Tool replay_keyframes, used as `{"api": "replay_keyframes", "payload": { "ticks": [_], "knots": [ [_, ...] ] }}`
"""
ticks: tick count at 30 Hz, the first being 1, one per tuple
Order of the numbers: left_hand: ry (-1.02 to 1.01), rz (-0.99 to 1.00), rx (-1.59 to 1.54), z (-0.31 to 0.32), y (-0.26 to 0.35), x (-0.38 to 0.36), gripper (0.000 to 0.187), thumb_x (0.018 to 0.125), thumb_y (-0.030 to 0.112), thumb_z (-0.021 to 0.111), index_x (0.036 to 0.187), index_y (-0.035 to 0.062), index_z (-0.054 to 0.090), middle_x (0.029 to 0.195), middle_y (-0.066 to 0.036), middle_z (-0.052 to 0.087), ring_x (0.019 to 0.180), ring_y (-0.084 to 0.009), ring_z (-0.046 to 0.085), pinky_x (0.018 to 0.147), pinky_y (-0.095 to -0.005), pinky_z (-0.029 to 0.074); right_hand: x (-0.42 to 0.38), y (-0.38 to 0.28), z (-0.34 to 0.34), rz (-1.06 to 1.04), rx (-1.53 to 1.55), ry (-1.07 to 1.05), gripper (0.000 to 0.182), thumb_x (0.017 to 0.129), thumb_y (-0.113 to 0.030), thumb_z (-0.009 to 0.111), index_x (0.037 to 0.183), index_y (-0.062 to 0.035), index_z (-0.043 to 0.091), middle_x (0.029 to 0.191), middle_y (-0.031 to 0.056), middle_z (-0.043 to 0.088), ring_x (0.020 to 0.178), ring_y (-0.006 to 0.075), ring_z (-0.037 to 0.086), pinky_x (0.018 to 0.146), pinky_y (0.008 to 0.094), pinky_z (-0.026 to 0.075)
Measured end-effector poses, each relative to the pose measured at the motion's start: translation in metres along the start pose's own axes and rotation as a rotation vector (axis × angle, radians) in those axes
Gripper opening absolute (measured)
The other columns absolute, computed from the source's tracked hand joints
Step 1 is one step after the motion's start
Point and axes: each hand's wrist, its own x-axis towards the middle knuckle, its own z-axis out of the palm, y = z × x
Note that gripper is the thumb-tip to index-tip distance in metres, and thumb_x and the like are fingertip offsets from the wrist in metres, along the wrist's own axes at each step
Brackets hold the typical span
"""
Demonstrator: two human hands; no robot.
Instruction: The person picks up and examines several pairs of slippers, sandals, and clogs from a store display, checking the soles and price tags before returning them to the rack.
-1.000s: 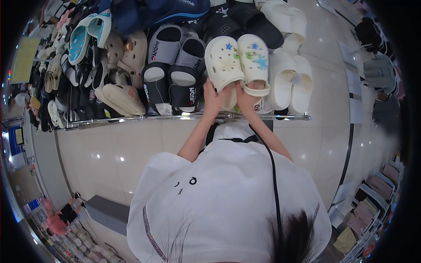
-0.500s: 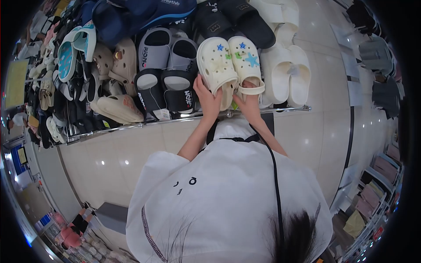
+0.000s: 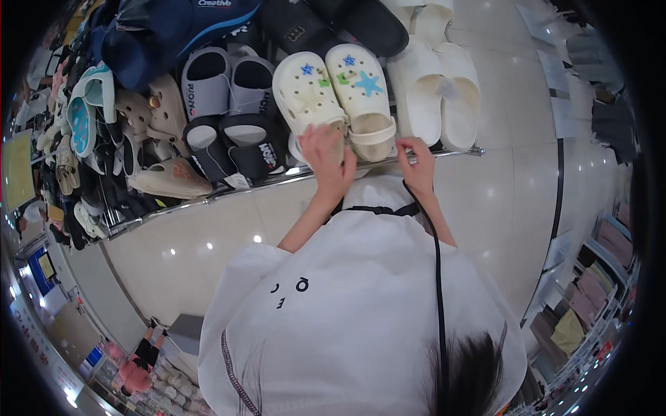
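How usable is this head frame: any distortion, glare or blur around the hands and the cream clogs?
Head view: strong fisheye bending, with black corners and a curved shelf rail. Bright ceiling-light spots glare off the glossy floor. The cream clogs, left hand and right hand are evenly lit and fairly sharp; the edges of the frame go soft and dark.

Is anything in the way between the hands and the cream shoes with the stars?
Nothing visible. The left hand already rests on the heel of the cream clogs, and the right hand sits just beside their heel strap, above the metal rail.
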Motion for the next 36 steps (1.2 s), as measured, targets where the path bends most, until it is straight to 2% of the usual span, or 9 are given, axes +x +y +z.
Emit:
{"api": "replay_keyframes", "payload": {
  "ticks": [2,4,8,13,18,21,30,34,36],
  "knots": [
    [-0.022,0.030,-0.042,0.022,0.015,0.009,0.036,0.067,0.006,0.058,0.101,0.0071,0.048,0.108,-0.012,0.046,0.111,-0.0346,0.036,0.097,-0.0506,0.019,0.004,0.013,-0.017,-0.011,-0.007,0.019,0.012,0.072,0.002,0.057,0.084,-0.0015,0.058,0.078,0.0097,0.057,0.072,0.0211,0.056,0.067,0.0280,0.044],
    [-0.231,0.045,-0.323,0.048,0.037,0.023,0.030,0.066,0.008,0.058,0.095,0.0065,0.050,0.101,-0.011,0.049,0.103,-0.0307,0.042,0.094,-0.0461,0.025,0.010,0.028,-0.039,0.027,-0.005,0.070,0.010,0.073,0.002,0.056,0.083,-0.0012,0.058,0.078,0.0095,0.057,0.072,0.0207,0.056,0.067,0.0274,0.044],
    [-0.159,-0.036,0.216,0.105,0.087,0.051,0.026,0.068,0.015,0.059,0.092,0.0074,0.053,0.094,-0.007,0.052,0.092,-0.0264,0.048,0.081,-0.0416,0.036,0.028,0.057,-0.107,-0.072,-0.017,0.079,0.008,0.074,0.001,0.057,0.082,-0.0011,0.058,0.078,0.0090,0.058,0.071,0.0188,0.056,0.066,0.0259,0.044],
    [-0.111,-0.229,0.286,0.177,0.103,0.062,0.053,0.068,0.036,0.066,0.100,-0.0027,0.049,0.097,-0.017,0.052,0.092,-0.0329,0.047,0.079,-0.0387,0.039,0.045,0.106,-0.219,-0.006,-0.064,0.037,0.007,0.076,-0.001,0.055,0.083,-0.0005,0.058,0.078,0.0082,0.058,0.071,0.0165,0.056,0.067,0.0256,0.044],
    [-0.079,-0.514,0.348,0.211,0.121,0.051,0.053,0.071,0.029,0.065,0.105,-0.0053,0.044,0.096,-0.020,0.050,0.091,-0.0331,0.047,0.079,-0.0388,0.039,0.064,0.148,-0.307,0.119,-0.082,-0.025,0.008,0.077,-0.001,0.056,0.084,-0.0005,0.058,0.073,0.0064,0.058,0.067,0.0130,0.054,0.066,0.0244,0.043],
    [0.223,-0.734,-0.128,0.210,0.121,0.045,0.036,0.077,0.018,0.061,0.102,-0.0043,0.047,0.091,-0.015,0.054,0.077,-0.0216,0.054,0.068,-0.0297,0.043,0.085,0.161,-0.330,0.120,-0.076,-0.102,0.008,0.078,-0.002,0.055,0.085,-0.0006,0.058,0.072,0.0052,0.059,0.066,0.0113,0.054,0.065,0.0239,0.043],
    [0.269,-0.880,-0.351,0.198,0.118,0.039,0.018,0.080,0.014,0.059,0.083,-0.0032,0.056,0.070,-0.007,0.059,0.062,-0.0108,0.057,0.058,-0.0233,0.045,0.132,0.157,-0.254,0.202,0.361,-0.446,0.016,0.081,-0.009,0.056,0.096,-0.0017,0.056,0.080,0.0040,0.060,0.072,0.0102,0.056,0.065,0.0238,0.045],
    [0.274,-0.917,-0.373,0.203,0.104,0.033,0.018,0.079,0.015,0.060,0.082,-0.0027,0.057,0.069,-0.006,0.059,0.063,-0.0109,0.058,0.058,-0.0225,0.044,0.142,0.132,-0.183,0.263,0.252,-0.553,0.069,0.070,-0.023,0.070,0.121,0.0037,0.032,0.114,0.0160,0.047,0.101,0.0202,0.050,0.082,0.0295,0.043],
    [0.251,-0.900,-0.360,0.203,0.094,0.032,0.019,0.078,0.017,0.061,0.080,-0.0018,0.058,0.068,-0.006,0.059,0.063,-0.0112,0.057,0.058,-0.0224,0.044,0.151,0.126,-0.156,0.329,0.312,-0.579,0.082,0.064,-0.028,0.074,0.122,0.0071,0.027,0.117,0.0201,0.042,0.104,0.0252,0.048,0.086,0.0322,0.041]
  ]
}}
